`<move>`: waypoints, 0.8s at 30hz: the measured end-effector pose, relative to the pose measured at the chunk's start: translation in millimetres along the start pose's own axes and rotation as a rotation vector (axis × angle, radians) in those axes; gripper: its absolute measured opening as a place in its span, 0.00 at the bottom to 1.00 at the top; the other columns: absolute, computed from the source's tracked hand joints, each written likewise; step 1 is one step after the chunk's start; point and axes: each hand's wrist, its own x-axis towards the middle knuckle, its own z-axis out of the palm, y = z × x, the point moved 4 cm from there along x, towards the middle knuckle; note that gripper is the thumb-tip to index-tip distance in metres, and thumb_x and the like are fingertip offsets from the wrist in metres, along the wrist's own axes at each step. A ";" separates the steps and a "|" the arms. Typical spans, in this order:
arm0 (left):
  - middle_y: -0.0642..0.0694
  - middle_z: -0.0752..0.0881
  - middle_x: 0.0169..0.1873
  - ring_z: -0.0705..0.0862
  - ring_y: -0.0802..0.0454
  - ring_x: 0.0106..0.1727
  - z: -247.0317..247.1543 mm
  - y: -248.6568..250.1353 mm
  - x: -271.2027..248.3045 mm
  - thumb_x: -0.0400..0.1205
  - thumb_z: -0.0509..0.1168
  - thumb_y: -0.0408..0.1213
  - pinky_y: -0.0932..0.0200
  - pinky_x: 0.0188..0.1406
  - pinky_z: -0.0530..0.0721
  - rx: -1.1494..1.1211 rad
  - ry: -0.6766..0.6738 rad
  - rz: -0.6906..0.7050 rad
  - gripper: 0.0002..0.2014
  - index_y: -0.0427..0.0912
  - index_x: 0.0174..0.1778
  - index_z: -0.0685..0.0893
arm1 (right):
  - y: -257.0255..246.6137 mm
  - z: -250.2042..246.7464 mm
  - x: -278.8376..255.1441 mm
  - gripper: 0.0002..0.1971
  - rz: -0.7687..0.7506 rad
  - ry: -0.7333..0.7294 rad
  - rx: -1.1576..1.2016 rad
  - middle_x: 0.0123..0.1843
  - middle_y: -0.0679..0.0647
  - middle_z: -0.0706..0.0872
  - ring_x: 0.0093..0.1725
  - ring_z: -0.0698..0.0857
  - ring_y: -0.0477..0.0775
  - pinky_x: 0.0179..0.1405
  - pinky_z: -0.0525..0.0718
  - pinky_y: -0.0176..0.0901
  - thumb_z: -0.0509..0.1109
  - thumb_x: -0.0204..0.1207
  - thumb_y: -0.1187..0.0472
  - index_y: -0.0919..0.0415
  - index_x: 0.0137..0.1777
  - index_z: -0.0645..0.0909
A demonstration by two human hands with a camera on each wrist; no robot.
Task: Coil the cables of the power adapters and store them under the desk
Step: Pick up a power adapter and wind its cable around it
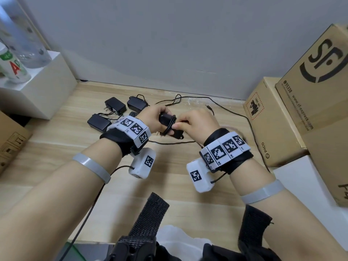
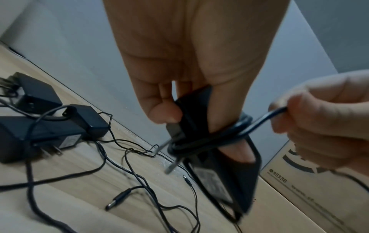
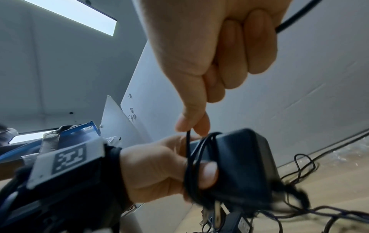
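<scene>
My left hand (image 1: 153,116) grips a black power adapter (image 1: 165,117) above the wooden desk (image 1: 56,147). Its thin black cable (image 1: 170,127) is looped a few times round the adapter body (image 2: 229,167) and over a left finger. My right hand (image 1: 181,125) pinches the cable (image 2: 265,119) between thumb and forefinger just right of the loops (image 3: 188,146). The rest of that cable (image 1: 235,113) trails over the desk to the right. Three more black adapters (image 1: 115,106) (image 1: 136,103) (image 1: 99,122) lie behind my left hand, their cables tangled (image 2: 127,157).
Stacked cardboard boxes (image 1: 301,110) stand at the right desk edge. A white box (image 1: 47,87) with bottles on it stands at the left, another carton (image 1: 11,144) in front of it. A grey wall (image 1: 169,44) closes the back. A loose barrel plug (image 2: 117,200) lies on the desk.
</scene>
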 end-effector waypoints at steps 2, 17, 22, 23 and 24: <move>0.54 0.80 0.35 0.79 0.55 0.36 6.5 -2.0 -1.8 0.63 0.81 0.32 0.73 0.28 0.76 0.047 -0.135 -0.005 0.21 0.49 0.45 0.77 | 1.5 -8.1 2.3 0.09 -0.019 0.061 -0.007 0.42 0.51 0.88 0.47 0.82 0.54 0.43 0.76 0.45 0.70 0.72 0.47 0.50 0.45 0.87; 0.47 0.84 0.35 0.83 0.56 0.29 -0.6 28.2 -9.0 0.64 0.72 0.31 0.66 0.22 0.77 -0.960 -0.071 0.096 0.21 0.41 0.53 0.78 | 33.4 31.9 3.3 0.12 0.210 0.073 0.387 0.37 0.48 0.84 0.44 0.81 0.55 0.47 0.78 0.46 0.61 0.79 0.53 0.43 0.35 0.80; 0.46 0.81 0.39 0.82 0.53 0.34 -1.8 27.0 -6.1 0.69 0.74 0.26 0.67 0.24 0.80 -0.795 0.113 0.018 0.17 0.42 0.49 0.78 | 20.6 35.9 -0.6 0.13 0.163 0.010 0.404 0.28 0.39 0.73 0.40 0.74 0.50 0.44 0.70 0.40 0.59 0.82 0.53 0.52 0.52 0.86; 0.47 0.81 0.39 0.82 0.54 0.34 -2.8 26.0 -5.9 0.72 0.73 0.25 0.67 0.24 0.80 -0.764 0.132 0.017 0.16 0.42 0.50 0.77 | 19.2 35.7 -1.9 0.14 0.150 -0.007 0.393 0.27 0.39 0.73 0.40 0.74 0.50 0.43 0.69 0.40 0.59 0.82 0.53 0.53 0.54 0.86; 0.48 0.81 0.39 0.82 0.55 0.33 -3.9 25.2 -5.8 0.73 0.72 0.25 0.67 0.25 0.80 -0.743 0.148 0.017 0.15 0.43 0.49 0.77 | 17.7 35.1 -3.0 0.14 0.136 -0.022 0.383 0.27 0.40 0.73 0.40 0.74 0.51 0.42 0.70 0.41 0.59 0.82 0.53 0.53 0.55 0.86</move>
